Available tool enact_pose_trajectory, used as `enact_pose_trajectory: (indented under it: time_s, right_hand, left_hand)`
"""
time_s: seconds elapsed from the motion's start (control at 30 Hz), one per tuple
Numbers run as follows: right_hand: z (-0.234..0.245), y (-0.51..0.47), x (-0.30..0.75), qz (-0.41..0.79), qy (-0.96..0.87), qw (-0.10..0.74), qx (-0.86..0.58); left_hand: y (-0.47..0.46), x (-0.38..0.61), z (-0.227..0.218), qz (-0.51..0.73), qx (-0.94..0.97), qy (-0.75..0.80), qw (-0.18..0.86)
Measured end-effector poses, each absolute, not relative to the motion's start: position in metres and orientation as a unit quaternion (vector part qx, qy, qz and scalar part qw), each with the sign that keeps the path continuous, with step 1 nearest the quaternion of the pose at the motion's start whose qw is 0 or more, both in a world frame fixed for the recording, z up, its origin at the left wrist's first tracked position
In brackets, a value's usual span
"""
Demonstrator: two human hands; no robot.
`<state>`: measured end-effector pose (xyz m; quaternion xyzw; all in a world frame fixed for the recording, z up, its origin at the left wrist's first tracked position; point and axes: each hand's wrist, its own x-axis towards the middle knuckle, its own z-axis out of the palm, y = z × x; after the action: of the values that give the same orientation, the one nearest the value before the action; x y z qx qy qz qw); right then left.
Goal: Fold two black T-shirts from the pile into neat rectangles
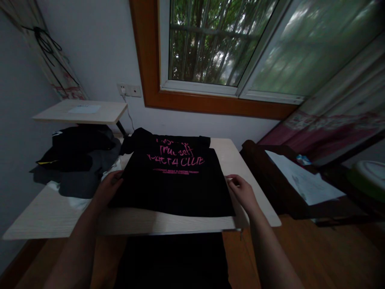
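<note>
A black T-shirt [174,180] with pink lettering lies folded on the pale wooden table [51,216], print side up. My left hand [108,185] rests on the shirt's left edge with its fingers curled around the fabric. At the shirt's right edge my right hand [242,190] pinches the cloth between thumb and fingers. A sleeve sticks out at the shirt's far left corner.
A pile of dark clothes [78,154] lies on the table's left part, under a small raised shelf [81,112]. A dark wooden cabinet [270,176] with a sheet of paper [303,182] stands to the right. A window [228,44] is behind the table.
</note>
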<state>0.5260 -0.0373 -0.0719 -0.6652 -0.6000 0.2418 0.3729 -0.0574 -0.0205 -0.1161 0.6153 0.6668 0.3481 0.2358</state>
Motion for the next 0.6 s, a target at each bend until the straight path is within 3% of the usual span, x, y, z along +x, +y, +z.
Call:
enact_pose_trajectory:
  time_s: [0.2,0.43,0.6]
  right_hand:
    - [-0.103,-0.020,0.520,0.161,-0.597,0.309,-0.723]
    - [-0.094,-0.024,0.522,0.293,-0.582,0.267,-0.711]
    - [-0.074,-0.046,0.548,0.439,-0.565,0.256,-0.650]
  left_hand:
    - [-0.027,-0.059,-0.111,0.287,0.673,0.658,0.179]
    - [-0.036,-0.063,-0.105,0.221,0.700,0.654,0.183]
    - [-0.059,-0.070,-0.093,0.103,0.713,0.622,0.309]
